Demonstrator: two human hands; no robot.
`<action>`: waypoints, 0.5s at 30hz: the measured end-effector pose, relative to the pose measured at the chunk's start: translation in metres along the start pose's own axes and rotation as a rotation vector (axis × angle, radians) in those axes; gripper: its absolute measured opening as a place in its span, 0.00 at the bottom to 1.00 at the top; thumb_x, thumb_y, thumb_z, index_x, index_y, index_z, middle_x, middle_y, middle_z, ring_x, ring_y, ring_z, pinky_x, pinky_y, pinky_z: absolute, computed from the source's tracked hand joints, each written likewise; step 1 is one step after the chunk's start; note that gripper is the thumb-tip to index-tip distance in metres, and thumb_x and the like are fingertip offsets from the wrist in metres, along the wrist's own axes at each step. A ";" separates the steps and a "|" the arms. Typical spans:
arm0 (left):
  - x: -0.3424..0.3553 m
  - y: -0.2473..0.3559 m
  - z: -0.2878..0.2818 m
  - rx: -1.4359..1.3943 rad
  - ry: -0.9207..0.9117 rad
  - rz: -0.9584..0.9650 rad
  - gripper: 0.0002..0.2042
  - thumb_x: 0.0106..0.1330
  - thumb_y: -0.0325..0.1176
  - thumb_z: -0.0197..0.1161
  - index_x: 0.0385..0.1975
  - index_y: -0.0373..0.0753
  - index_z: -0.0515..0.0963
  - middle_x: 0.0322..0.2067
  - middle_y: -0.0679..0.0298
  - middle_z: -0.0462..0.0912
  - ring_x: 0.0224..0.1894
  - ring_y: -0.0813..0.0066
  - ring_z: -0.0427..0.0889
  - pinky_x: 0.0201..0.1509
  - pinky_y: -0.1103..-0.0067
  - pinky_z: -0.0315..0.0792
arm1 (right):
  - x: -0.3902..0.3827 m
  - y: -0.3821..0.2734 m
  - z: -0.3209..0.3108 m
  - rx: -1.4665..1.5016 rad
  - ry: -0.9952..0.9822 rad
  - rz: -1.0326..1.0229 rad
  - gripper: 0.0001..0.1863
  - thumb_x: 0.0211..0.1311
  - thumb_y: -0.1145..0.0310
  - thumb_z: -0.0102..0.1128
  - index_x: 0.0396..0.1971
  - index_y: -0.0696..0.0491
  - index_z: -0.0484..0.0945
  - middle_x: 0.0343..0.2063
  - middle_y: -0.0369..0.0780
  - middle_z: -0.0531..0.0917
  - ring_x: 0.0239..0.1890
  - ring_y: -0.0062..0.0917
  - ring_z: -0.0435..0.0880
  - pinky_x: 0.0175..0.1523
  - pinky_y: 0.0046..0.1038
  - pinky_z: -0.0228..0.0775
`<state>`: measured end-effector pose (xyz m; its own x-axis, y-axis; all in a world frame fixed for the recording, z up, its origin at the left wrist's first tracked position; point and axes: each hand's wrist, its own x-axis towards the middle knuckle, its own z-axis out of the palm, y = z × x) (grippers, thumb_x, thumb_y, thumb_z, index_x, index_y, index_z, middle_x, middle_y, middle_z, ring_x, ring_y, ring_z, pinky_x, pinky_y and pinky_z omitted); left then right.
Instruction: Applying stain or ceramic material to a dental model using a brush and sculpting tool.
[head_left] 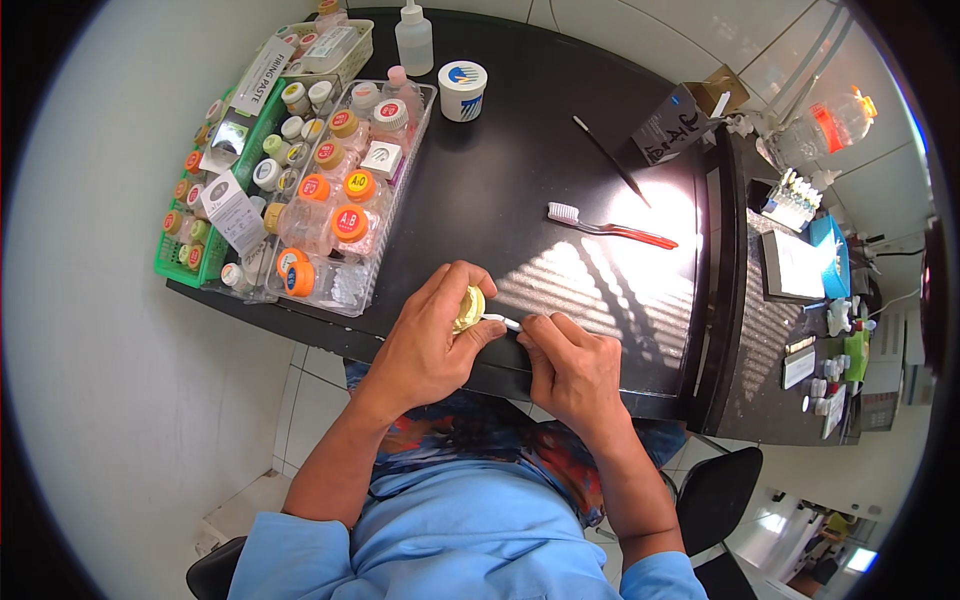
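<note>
Blue shirt (pixel 460 530) fills the near edge. Beyond it, the left hand (pixel 428 335) is curled round a pale yellow cast (pixel 467 309) above the near side of the counter (pixel 470 180); the right hand (pixel 577 365) is folded tight, pinching a slim white stick (pixel 503 321) that points toward the cast. By its look the cast should be light, stiff and chalky, likely brittle at thin edges, so best held round its thicker body. Much of it is hidden by the left hand; the stick's rear disappears into the right, and whether its tip touches I cannot tell. Farther off lies a red-handled toothbrush (pixel 612 230), then a white jar (pixel 462 98).
</note>
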<state>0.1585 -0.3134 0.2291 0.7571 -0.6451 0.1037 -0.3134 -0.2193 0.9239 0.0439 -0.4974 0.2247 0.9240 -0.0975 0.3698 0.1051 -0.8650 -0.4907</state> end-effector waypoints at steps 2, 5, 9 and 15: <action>0.000 -0.002 0.001 -0.007 0.006 -0.001 0.15 0.72 0.28 0.76 0.50 0.36 0.76 0.42 0.59 0.82 0.39 0.69 0.81 0.45 0.72 0.76 | 0.000 0.000 0.000 0.003 0.000 0.001 0.04 0.69 0.72 0.72 0.37 0.46 0.84 0.24 0.36 0.78 0.18 0.37 0.81 0.24 0.39 0.69; -0.001 -0.003 0.004 0.009 0.019 0.019 0.14 0.72 0.27 0.76 0.50 0.36 0.76 0.42 0.59 0.82 0.39 0.70 0.81 0.44 0.72 0.76 | 0.000 0.001 0.000 0.009 0.011 0.017 0.04 0.69 0.72 0.72 0.37 0.46 0.84 0.24 0.36 0.79 0.18 0.37 0.81 0.24 0.39 0.69; -0.001 -0.001 0.002 -0.011 0.006 0.009 0.14 0.72 0.27 0.76 0.50 0.36 0.77 0.42 0.60 0.82 0.39 0.71 0.81 0.44 0.73 0.76 | 0.000 0.001 0.000 0.018 0.011 0.010 0.04 0.69 0.71 0.72 0.36 0.46 0.84 0.23 0.36 0.79 0.18 0.37 0.81 0.24 0.39 0.68; -0.002 -0.001 0.001 -0.024 0.012 0.037 0.16 0.72 0.27 0.76 0.52 0.35 0.77 0.42 0.59 0.81 0.39 0.71 0.81 0.45 0.73 0.75 | 0.000 0.002 -0.001 0.020 -0.010 -0.004 0.04 0.69 0.71 0.72 0.36 0.46 0.84 0.23 0.36 0.78 0.18 0.37 0.80 0.23 0.39 0.67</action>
<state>0.1571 -0.3125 0.2277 0.7518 -0.6439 0.1421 -0.3274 -0.1775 0.9281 0.0434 -0.4996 0.2248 0.9273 -0.0890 0.3635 0.1160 -0.8551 -0.5053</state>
